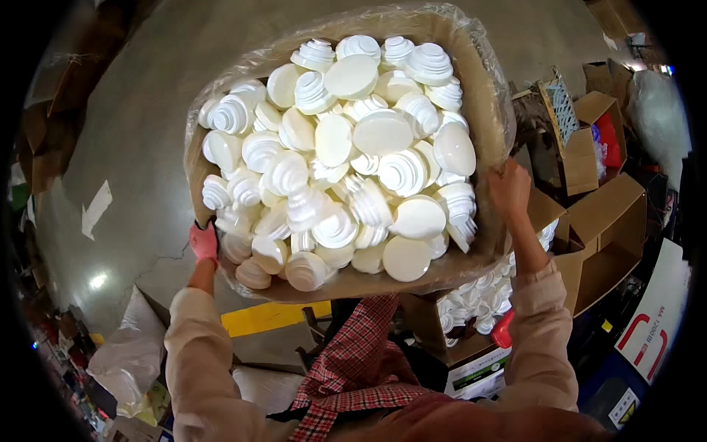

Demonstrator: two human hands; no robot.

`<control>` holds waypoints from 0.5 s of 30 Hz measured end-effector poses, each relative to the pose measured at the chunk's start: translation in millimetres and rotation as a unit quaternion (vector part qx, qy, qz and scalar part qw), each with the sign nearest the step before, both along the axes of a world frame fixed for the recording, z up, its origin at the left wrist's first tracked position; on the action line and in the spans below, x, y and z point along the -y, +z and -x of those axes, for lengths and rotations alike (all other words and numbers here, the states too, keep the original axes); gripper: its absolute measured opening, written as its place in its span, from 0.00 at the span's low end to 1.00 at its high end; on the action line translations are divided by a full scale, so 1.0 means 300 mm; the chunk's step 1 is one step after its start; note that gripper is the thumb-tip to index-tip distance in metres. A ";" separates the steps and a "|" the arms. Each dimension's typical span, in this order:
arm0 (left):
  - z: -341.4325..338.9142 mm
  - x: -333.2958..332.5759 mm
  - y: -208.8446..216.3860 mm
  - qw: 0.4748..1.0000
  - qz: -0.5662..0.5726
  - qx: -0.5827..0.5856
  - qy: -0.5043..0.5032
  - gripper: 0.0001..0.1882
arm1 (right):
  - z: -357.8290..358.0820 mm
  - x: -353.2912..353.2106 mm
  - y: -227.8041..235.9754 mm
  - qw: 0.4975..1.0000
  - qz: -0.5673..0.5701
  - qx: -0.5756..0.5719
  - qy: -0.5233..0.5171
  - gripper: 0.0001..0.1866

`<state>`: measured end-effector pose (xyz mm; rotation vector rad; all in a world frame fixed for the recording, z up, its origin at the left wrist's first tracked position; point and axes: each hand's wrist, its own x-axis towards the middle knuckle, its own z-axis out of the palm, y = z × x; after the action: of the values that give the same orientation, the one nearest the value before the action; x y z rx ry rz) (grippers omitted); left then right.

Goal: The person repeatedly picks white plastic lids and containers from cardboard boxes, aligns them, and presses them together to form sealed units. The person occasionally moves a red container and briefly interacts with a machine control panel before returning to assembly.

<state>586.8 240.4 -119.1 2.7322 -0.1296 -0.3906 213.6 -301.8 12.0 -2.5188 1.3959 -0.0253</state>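
A large cardboard box (pixel 482 96) lined with clear plastic is in front of me, tilted so that its inside shows. White stepped, round plastic pieces (pixel 383 132) fill it, some with a smooth oval face up and others with their ridged rings showing. My left hand (pixel 205 243), in a pink and dark glove, is closed on the box's near left side. At the right side, my bare right hand (pixel 509 188) grips the wall and its plastic liner. The fingertips of both hands are partly hidden by the box.
Below the box on the right stands another carton with small white pieces (pixel 475 298). Open cardboard boxes (pixel 607 221) crowd the right. A white sack (pixel 132 346) is at lower left, near a yellow floor stripe (pixel 272 318). A paper scrap (pixel 96 210) lies on the floor.
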 end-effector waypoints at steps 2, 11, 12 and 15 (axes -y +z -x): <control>0.001 -0.026 -0.054 0.992 0.122 -0.025 0.025 0.17 | 0.029 0.119 -0.132 0.999 0.003 -0.021 -0.049 0.19; -0.004 0.275 0.207 0.966 -0.120 -0.224 -0.040 0.32 | 0.095 0.240 -0.334 0.988 -0.046 -0.012 -0.148 0.14; -0.010 0.251 0.164 0.962 -0.182 -0.175 -0.107 0.33 | 0.094 0.241 -0.340 0.986 -0.051 -0.020 -0.157 0.13; 0.012 0.293 0.189 0.947 -0.238 -0.123 -0.177 0.34 | 0.109 0.299 -0.361 0.982 -0.069 -0.007 -0.178 0.13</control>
<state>583.3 152.4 -62.3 3.0938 -0.5238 -0.9713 180.8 -391.5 -96.3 -2.1362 1.7701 0.0217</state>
